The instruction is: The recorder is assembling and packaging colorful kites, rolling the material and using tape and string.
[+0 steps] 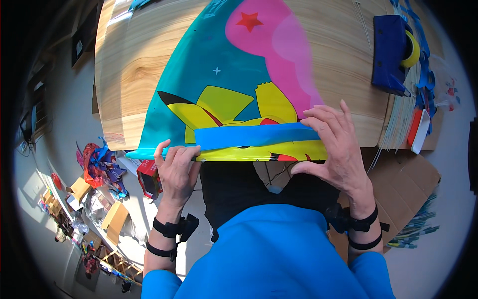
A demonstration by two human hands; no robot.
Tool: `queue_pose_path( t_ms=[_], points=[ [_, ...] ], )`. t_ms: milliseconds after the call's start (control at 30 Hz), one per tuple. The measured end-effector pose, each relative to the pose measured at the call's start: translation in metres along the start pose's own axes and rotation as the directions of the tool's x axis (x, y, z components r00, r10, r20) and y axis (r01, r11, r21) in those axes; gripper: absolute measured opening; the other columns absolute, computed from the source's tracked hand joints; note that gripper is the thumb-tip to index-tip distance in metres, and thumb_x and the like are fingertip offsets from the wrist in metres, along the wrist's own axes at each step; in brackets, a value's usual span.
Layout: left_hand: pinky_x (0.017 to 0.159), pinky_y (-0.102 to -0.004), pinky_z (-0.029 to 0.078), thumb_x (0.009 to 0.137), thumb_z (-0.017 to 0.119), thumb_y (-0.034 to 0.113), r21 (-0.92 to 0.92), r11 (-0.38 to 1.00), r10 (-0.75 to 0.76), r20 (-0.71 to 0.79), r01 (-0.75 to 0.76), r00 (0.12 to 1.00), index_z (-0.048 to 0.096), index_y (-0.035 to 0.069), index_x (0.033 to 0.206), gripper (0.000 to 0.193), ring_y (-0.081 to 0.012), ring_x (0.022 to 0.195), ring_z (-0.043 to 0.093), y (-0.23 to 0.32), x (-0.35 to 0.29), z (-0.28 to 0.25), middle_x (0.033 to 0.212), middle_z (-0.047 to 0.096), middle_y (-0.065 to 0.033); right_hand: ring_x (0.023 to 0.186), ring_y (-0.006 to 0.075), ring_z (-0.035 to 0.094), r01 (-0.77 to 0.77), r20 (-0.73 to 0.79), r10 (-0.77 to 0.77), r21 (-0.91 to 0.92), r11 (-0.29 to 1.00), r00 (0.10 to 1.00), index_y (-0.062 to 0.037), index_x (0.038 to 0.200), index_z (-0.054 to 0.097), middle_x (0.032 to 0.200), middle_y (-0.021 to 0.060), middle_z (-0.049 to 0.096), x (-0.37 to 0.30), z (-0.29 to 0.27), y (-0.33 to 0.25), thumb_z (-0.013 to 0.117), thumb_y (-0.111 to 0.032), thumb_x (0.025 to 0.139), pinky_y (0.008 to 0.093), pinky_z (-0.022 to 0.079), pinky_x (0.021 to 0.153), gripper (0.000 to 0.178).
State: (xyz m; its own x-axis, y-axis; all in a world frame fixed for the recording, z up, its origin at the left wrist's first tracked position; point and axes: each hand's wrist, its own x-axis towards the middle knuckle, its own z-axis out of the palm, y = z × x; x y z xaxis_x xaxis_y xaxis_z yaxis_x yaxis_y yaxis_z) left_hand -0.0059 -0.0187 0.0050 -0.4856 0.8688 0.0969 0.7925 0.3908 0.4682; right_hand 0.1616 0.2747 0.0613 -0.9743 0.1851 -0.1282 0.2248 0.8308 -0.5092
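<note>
- A wooden table [139, 70] with a pale, strongly grained top fills the upper part of the view; its near edge runs across the middle, just in front of the person.
- A large teal foil balloon [199, 65] printed with a pink shape, a red star and a yellow cartoon figure lies flat on the table, its lower edge overhanging the near edge.
- A blue strip [254, 135] lies across the bottom of the balloon, just above that edge.
- The left hand [177, 169] pinches the balloon's lower edge at the left end of the strip, its grip narrow, fingers curled over the foil.
- The right hand [338, 144] rests flat with fingers spread over the right end of the strip; its grip is wide, pressing rather than clasping.
- Both wrists carry black straps.
- At the table's far right stands a dark blue tape dispenser [391, 52] with a yellow roll, beside a stack of flat packaged sheets [403, 109] and a red and white object [418, 130].
- Below the table on the right lies brown cardboard [403, 179] on the floor.
- On the left, the pale floor [64, 124] holds a crumpled heap of coloured foil [102, 167], a small red box [149, 179] and several cardboard boxes [114, 219].
</note>
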Motion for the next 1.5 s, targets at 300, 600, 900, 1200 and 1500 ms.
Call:
queue_pose_path(
  t_ms=[300, 600, 900, 1200, 1500],
  points=[
    [0.103, -0.0464, 0.036, 0.071, 0.076, -0.003, -0.134, 0.987, -0.079, 0.077, 0.089, 0.994, 0.060, 0.010, 0.114, 0.047, -0.0183, 0.084, 0.062, -0.005, 0.021, -0.008, 0.087, 0.064, -0.0009, 0.123, 0.0320, 0.049, -0.121, 0.187, 0.132, -0.066, 0.990, 0.973, -0.0092, 0.112, 0.051, 0.126, 0.0114, 0.052, -0.036, -0.014, 0.034, 0.091, -0.017, 0.053, 0.0516, 0.030, 0.115, 0.072],
    [0.103, -0.0448, 0.037, 0.074, 0.075, 0.002, -0.071, 0.994, -0.061, 0.309, 0.087, 0.949, 0.062, 0.014, 0.121, 0.050, -0.0223, 0.084, 0.061, -0.011, 0.040, -0.015, 0.088, 0.064, -0.0049, 0.108, 0.0318, 0.053, -0.070, 0.185, 0.065, 0.021, 0.997, 0.981, -0.0062, 0.099, 0.055, 0.110, 0.0108, 0.058, -0.033, -0.008, 0.050, 0.086, -0.007, 0.055, 0.0446, 0.043, 0.097, 0.053],
    [0.100, -0.0418, 0.037, 0.081, 0.073, 0.008, -0.025, 0.999, -0.021, 0.294, 0.030, 0.955, 0.065, 0.013, 0.110, 0.031, -0.0214, 0.084, 0.060, -0.014, 0.042, -0.013, 0.086, 0.062, -0.0054, 0.098, 0.0317, 0.056, -0.104, 0.065, 0.103, 0.026, 0.994, 0.993, -0.0060, 0.094, 0.057, 0.098, 0.0109, 0.060, -0.029, 0.003, 0.058, 0.078, -0.012, 0.072, 0.0456, 0.041, 0.100, 0.032],
    [0.094, -0.0390, 0.037, 0.086, 0.071, 0.012, -0.089, 0.979, -0.155, 0.274, 0.185, 0.949, 0.062, 0.008, 0.107, 0.023, -0.0235, 0.083, 0.059, -0.020, 0.047, -0.011, 0.085, 0.064, -0.0080, 0.090, 0.0282, 0.058, -0.063, -0.013, 0.063, 0.005, 0.998, 0.998, -0.0058, 0.095, 0.057, 0.088, 0.0093, 0.058, -0.019, 0.018, 0.069, 0.072, -0.001, 0.075, 0.0464, 0.038, 0.104, 0.025],
    [0.087, -0.0379, 0.041, 0.089, 0.069, 0.019, -0.208, 0.900, -0.308, 0.319, 0.383, 0.896, 0.060, 0.007, 0.113, 0.028, -0.0246, 0.083, 0.062, -0.016, 0.050, -0.006, 0.087, 0.065, -0.0112, 0.087, 0.0266, 0.058, -0.122, -0.008, 0.122, 0.016, 0.992, 0.993, -0.0068, 0.096, 0.055, 0.083, 0.0079, 0.054, -0.017, 0.021, 0.066, 0.069, 0.002, 0.076, 0.0424, 0.036, 0.102, 0.026]
  ],
)
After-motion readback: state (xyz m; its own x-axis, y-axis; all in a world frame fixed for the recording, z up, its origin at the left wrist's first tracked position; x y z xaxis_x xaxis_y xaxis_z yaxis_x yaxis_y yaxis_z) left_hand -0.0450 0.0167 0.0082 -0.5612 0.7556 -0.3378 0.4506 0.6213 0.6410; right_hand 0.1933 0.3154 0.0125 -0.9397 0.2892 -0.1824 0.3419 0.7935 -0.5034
